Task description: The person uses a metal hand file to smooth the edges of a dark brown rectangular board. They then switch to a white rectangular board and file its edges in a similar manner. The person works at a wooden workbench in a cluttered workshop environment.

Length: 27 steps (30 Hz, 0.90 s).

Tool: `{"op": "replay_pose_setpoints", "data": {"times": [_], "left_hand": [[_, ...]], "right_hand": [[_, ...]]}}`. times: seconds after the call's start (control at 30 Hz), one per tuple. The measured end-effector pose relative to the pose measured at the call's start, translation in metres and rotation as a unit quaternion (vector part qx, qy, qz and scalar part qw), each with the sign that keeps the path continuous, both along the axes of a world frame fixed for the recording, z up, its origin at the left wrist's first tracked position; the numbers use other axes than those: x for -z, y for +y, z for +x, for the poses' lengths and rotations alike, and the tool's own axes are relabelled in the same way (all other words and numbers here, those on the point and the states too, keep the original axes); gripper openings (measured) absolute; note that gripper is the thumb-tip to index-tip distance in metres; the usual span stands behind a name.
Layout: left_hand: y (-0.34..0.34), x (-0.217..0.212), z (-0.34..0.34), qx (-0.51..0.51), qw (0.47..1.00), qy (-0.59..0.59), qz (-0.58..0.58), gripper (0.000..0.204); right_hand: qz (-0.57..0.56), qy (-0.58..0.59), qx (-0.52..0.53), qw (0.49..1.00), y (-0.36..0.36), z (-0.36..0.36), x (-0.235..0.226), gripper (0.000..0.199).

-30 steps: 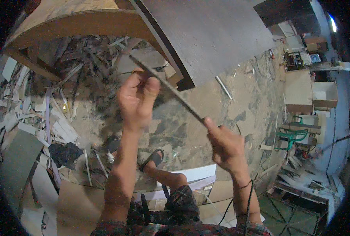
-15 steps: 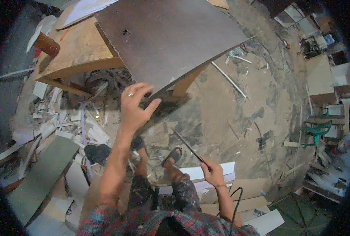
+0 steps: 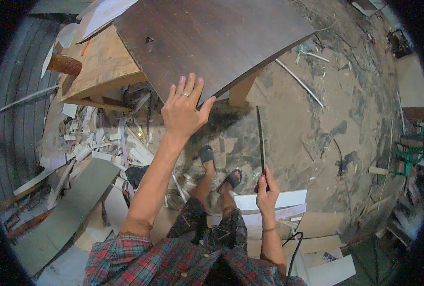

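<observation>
Black slender rod (image 3: 260,138) points forward, its long axis leaning slightly left.

The person (image 3: 197,260) I am watching wears this fisheye camera on the head: upright, facing steeply down, plaid shirt (image 3: 145,257) closest, left hand (image 3: 185,114) and right hand (image 3: 267,191) farther off, floor (image 3: 290,124) beyond, straight edges bowing toward the rim.

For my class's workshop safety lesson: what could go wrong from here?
The long thin dark tool in the right hand could slip and scrape the bare left hand, spread at the corner of the brown panel.

The sandals stand close to a loose white strip, which might trip the person.
</observation>
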<state>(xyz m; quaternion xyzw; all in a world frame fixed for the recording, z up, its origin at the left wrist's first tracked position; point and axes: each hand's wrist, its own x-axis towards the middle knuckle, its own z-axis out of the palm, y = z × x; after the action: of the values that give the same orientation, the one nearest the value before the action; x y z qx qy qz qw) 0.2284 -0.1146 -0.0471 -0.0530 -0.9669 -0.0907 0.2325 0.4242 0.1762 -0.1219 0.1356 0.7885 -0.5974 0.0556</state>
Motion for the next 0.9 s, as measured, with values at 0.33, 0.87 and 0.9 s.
{"op": "replay_pose_setpoints", "data": {"times": [0.33, 0.87, 0.9], "left_hand": [[-0.004, -0.022, 0.007, 0.015, 0.998, -0.060, -0.013, 0.067], [-0.044, -0.041, -0.014, 0.091, 0.973, -0.197, 0.082, 0.070], [-0.051, -0.047, -0.007, 0.104, 0.966, -0.236, 0.018, 0.087]], "right_hand": [[0.059, 0.087, -0.047, 0.993, -0.015, -0.017, -0.009, 0.038], [0.216, 0.243, -0.127, 0.937, -0.040, -0.071, -0.025, 0.061], [0.241, 0.257, -0.143, 0.925, -0.039, -0.073, -0.022, 0.065]]}}
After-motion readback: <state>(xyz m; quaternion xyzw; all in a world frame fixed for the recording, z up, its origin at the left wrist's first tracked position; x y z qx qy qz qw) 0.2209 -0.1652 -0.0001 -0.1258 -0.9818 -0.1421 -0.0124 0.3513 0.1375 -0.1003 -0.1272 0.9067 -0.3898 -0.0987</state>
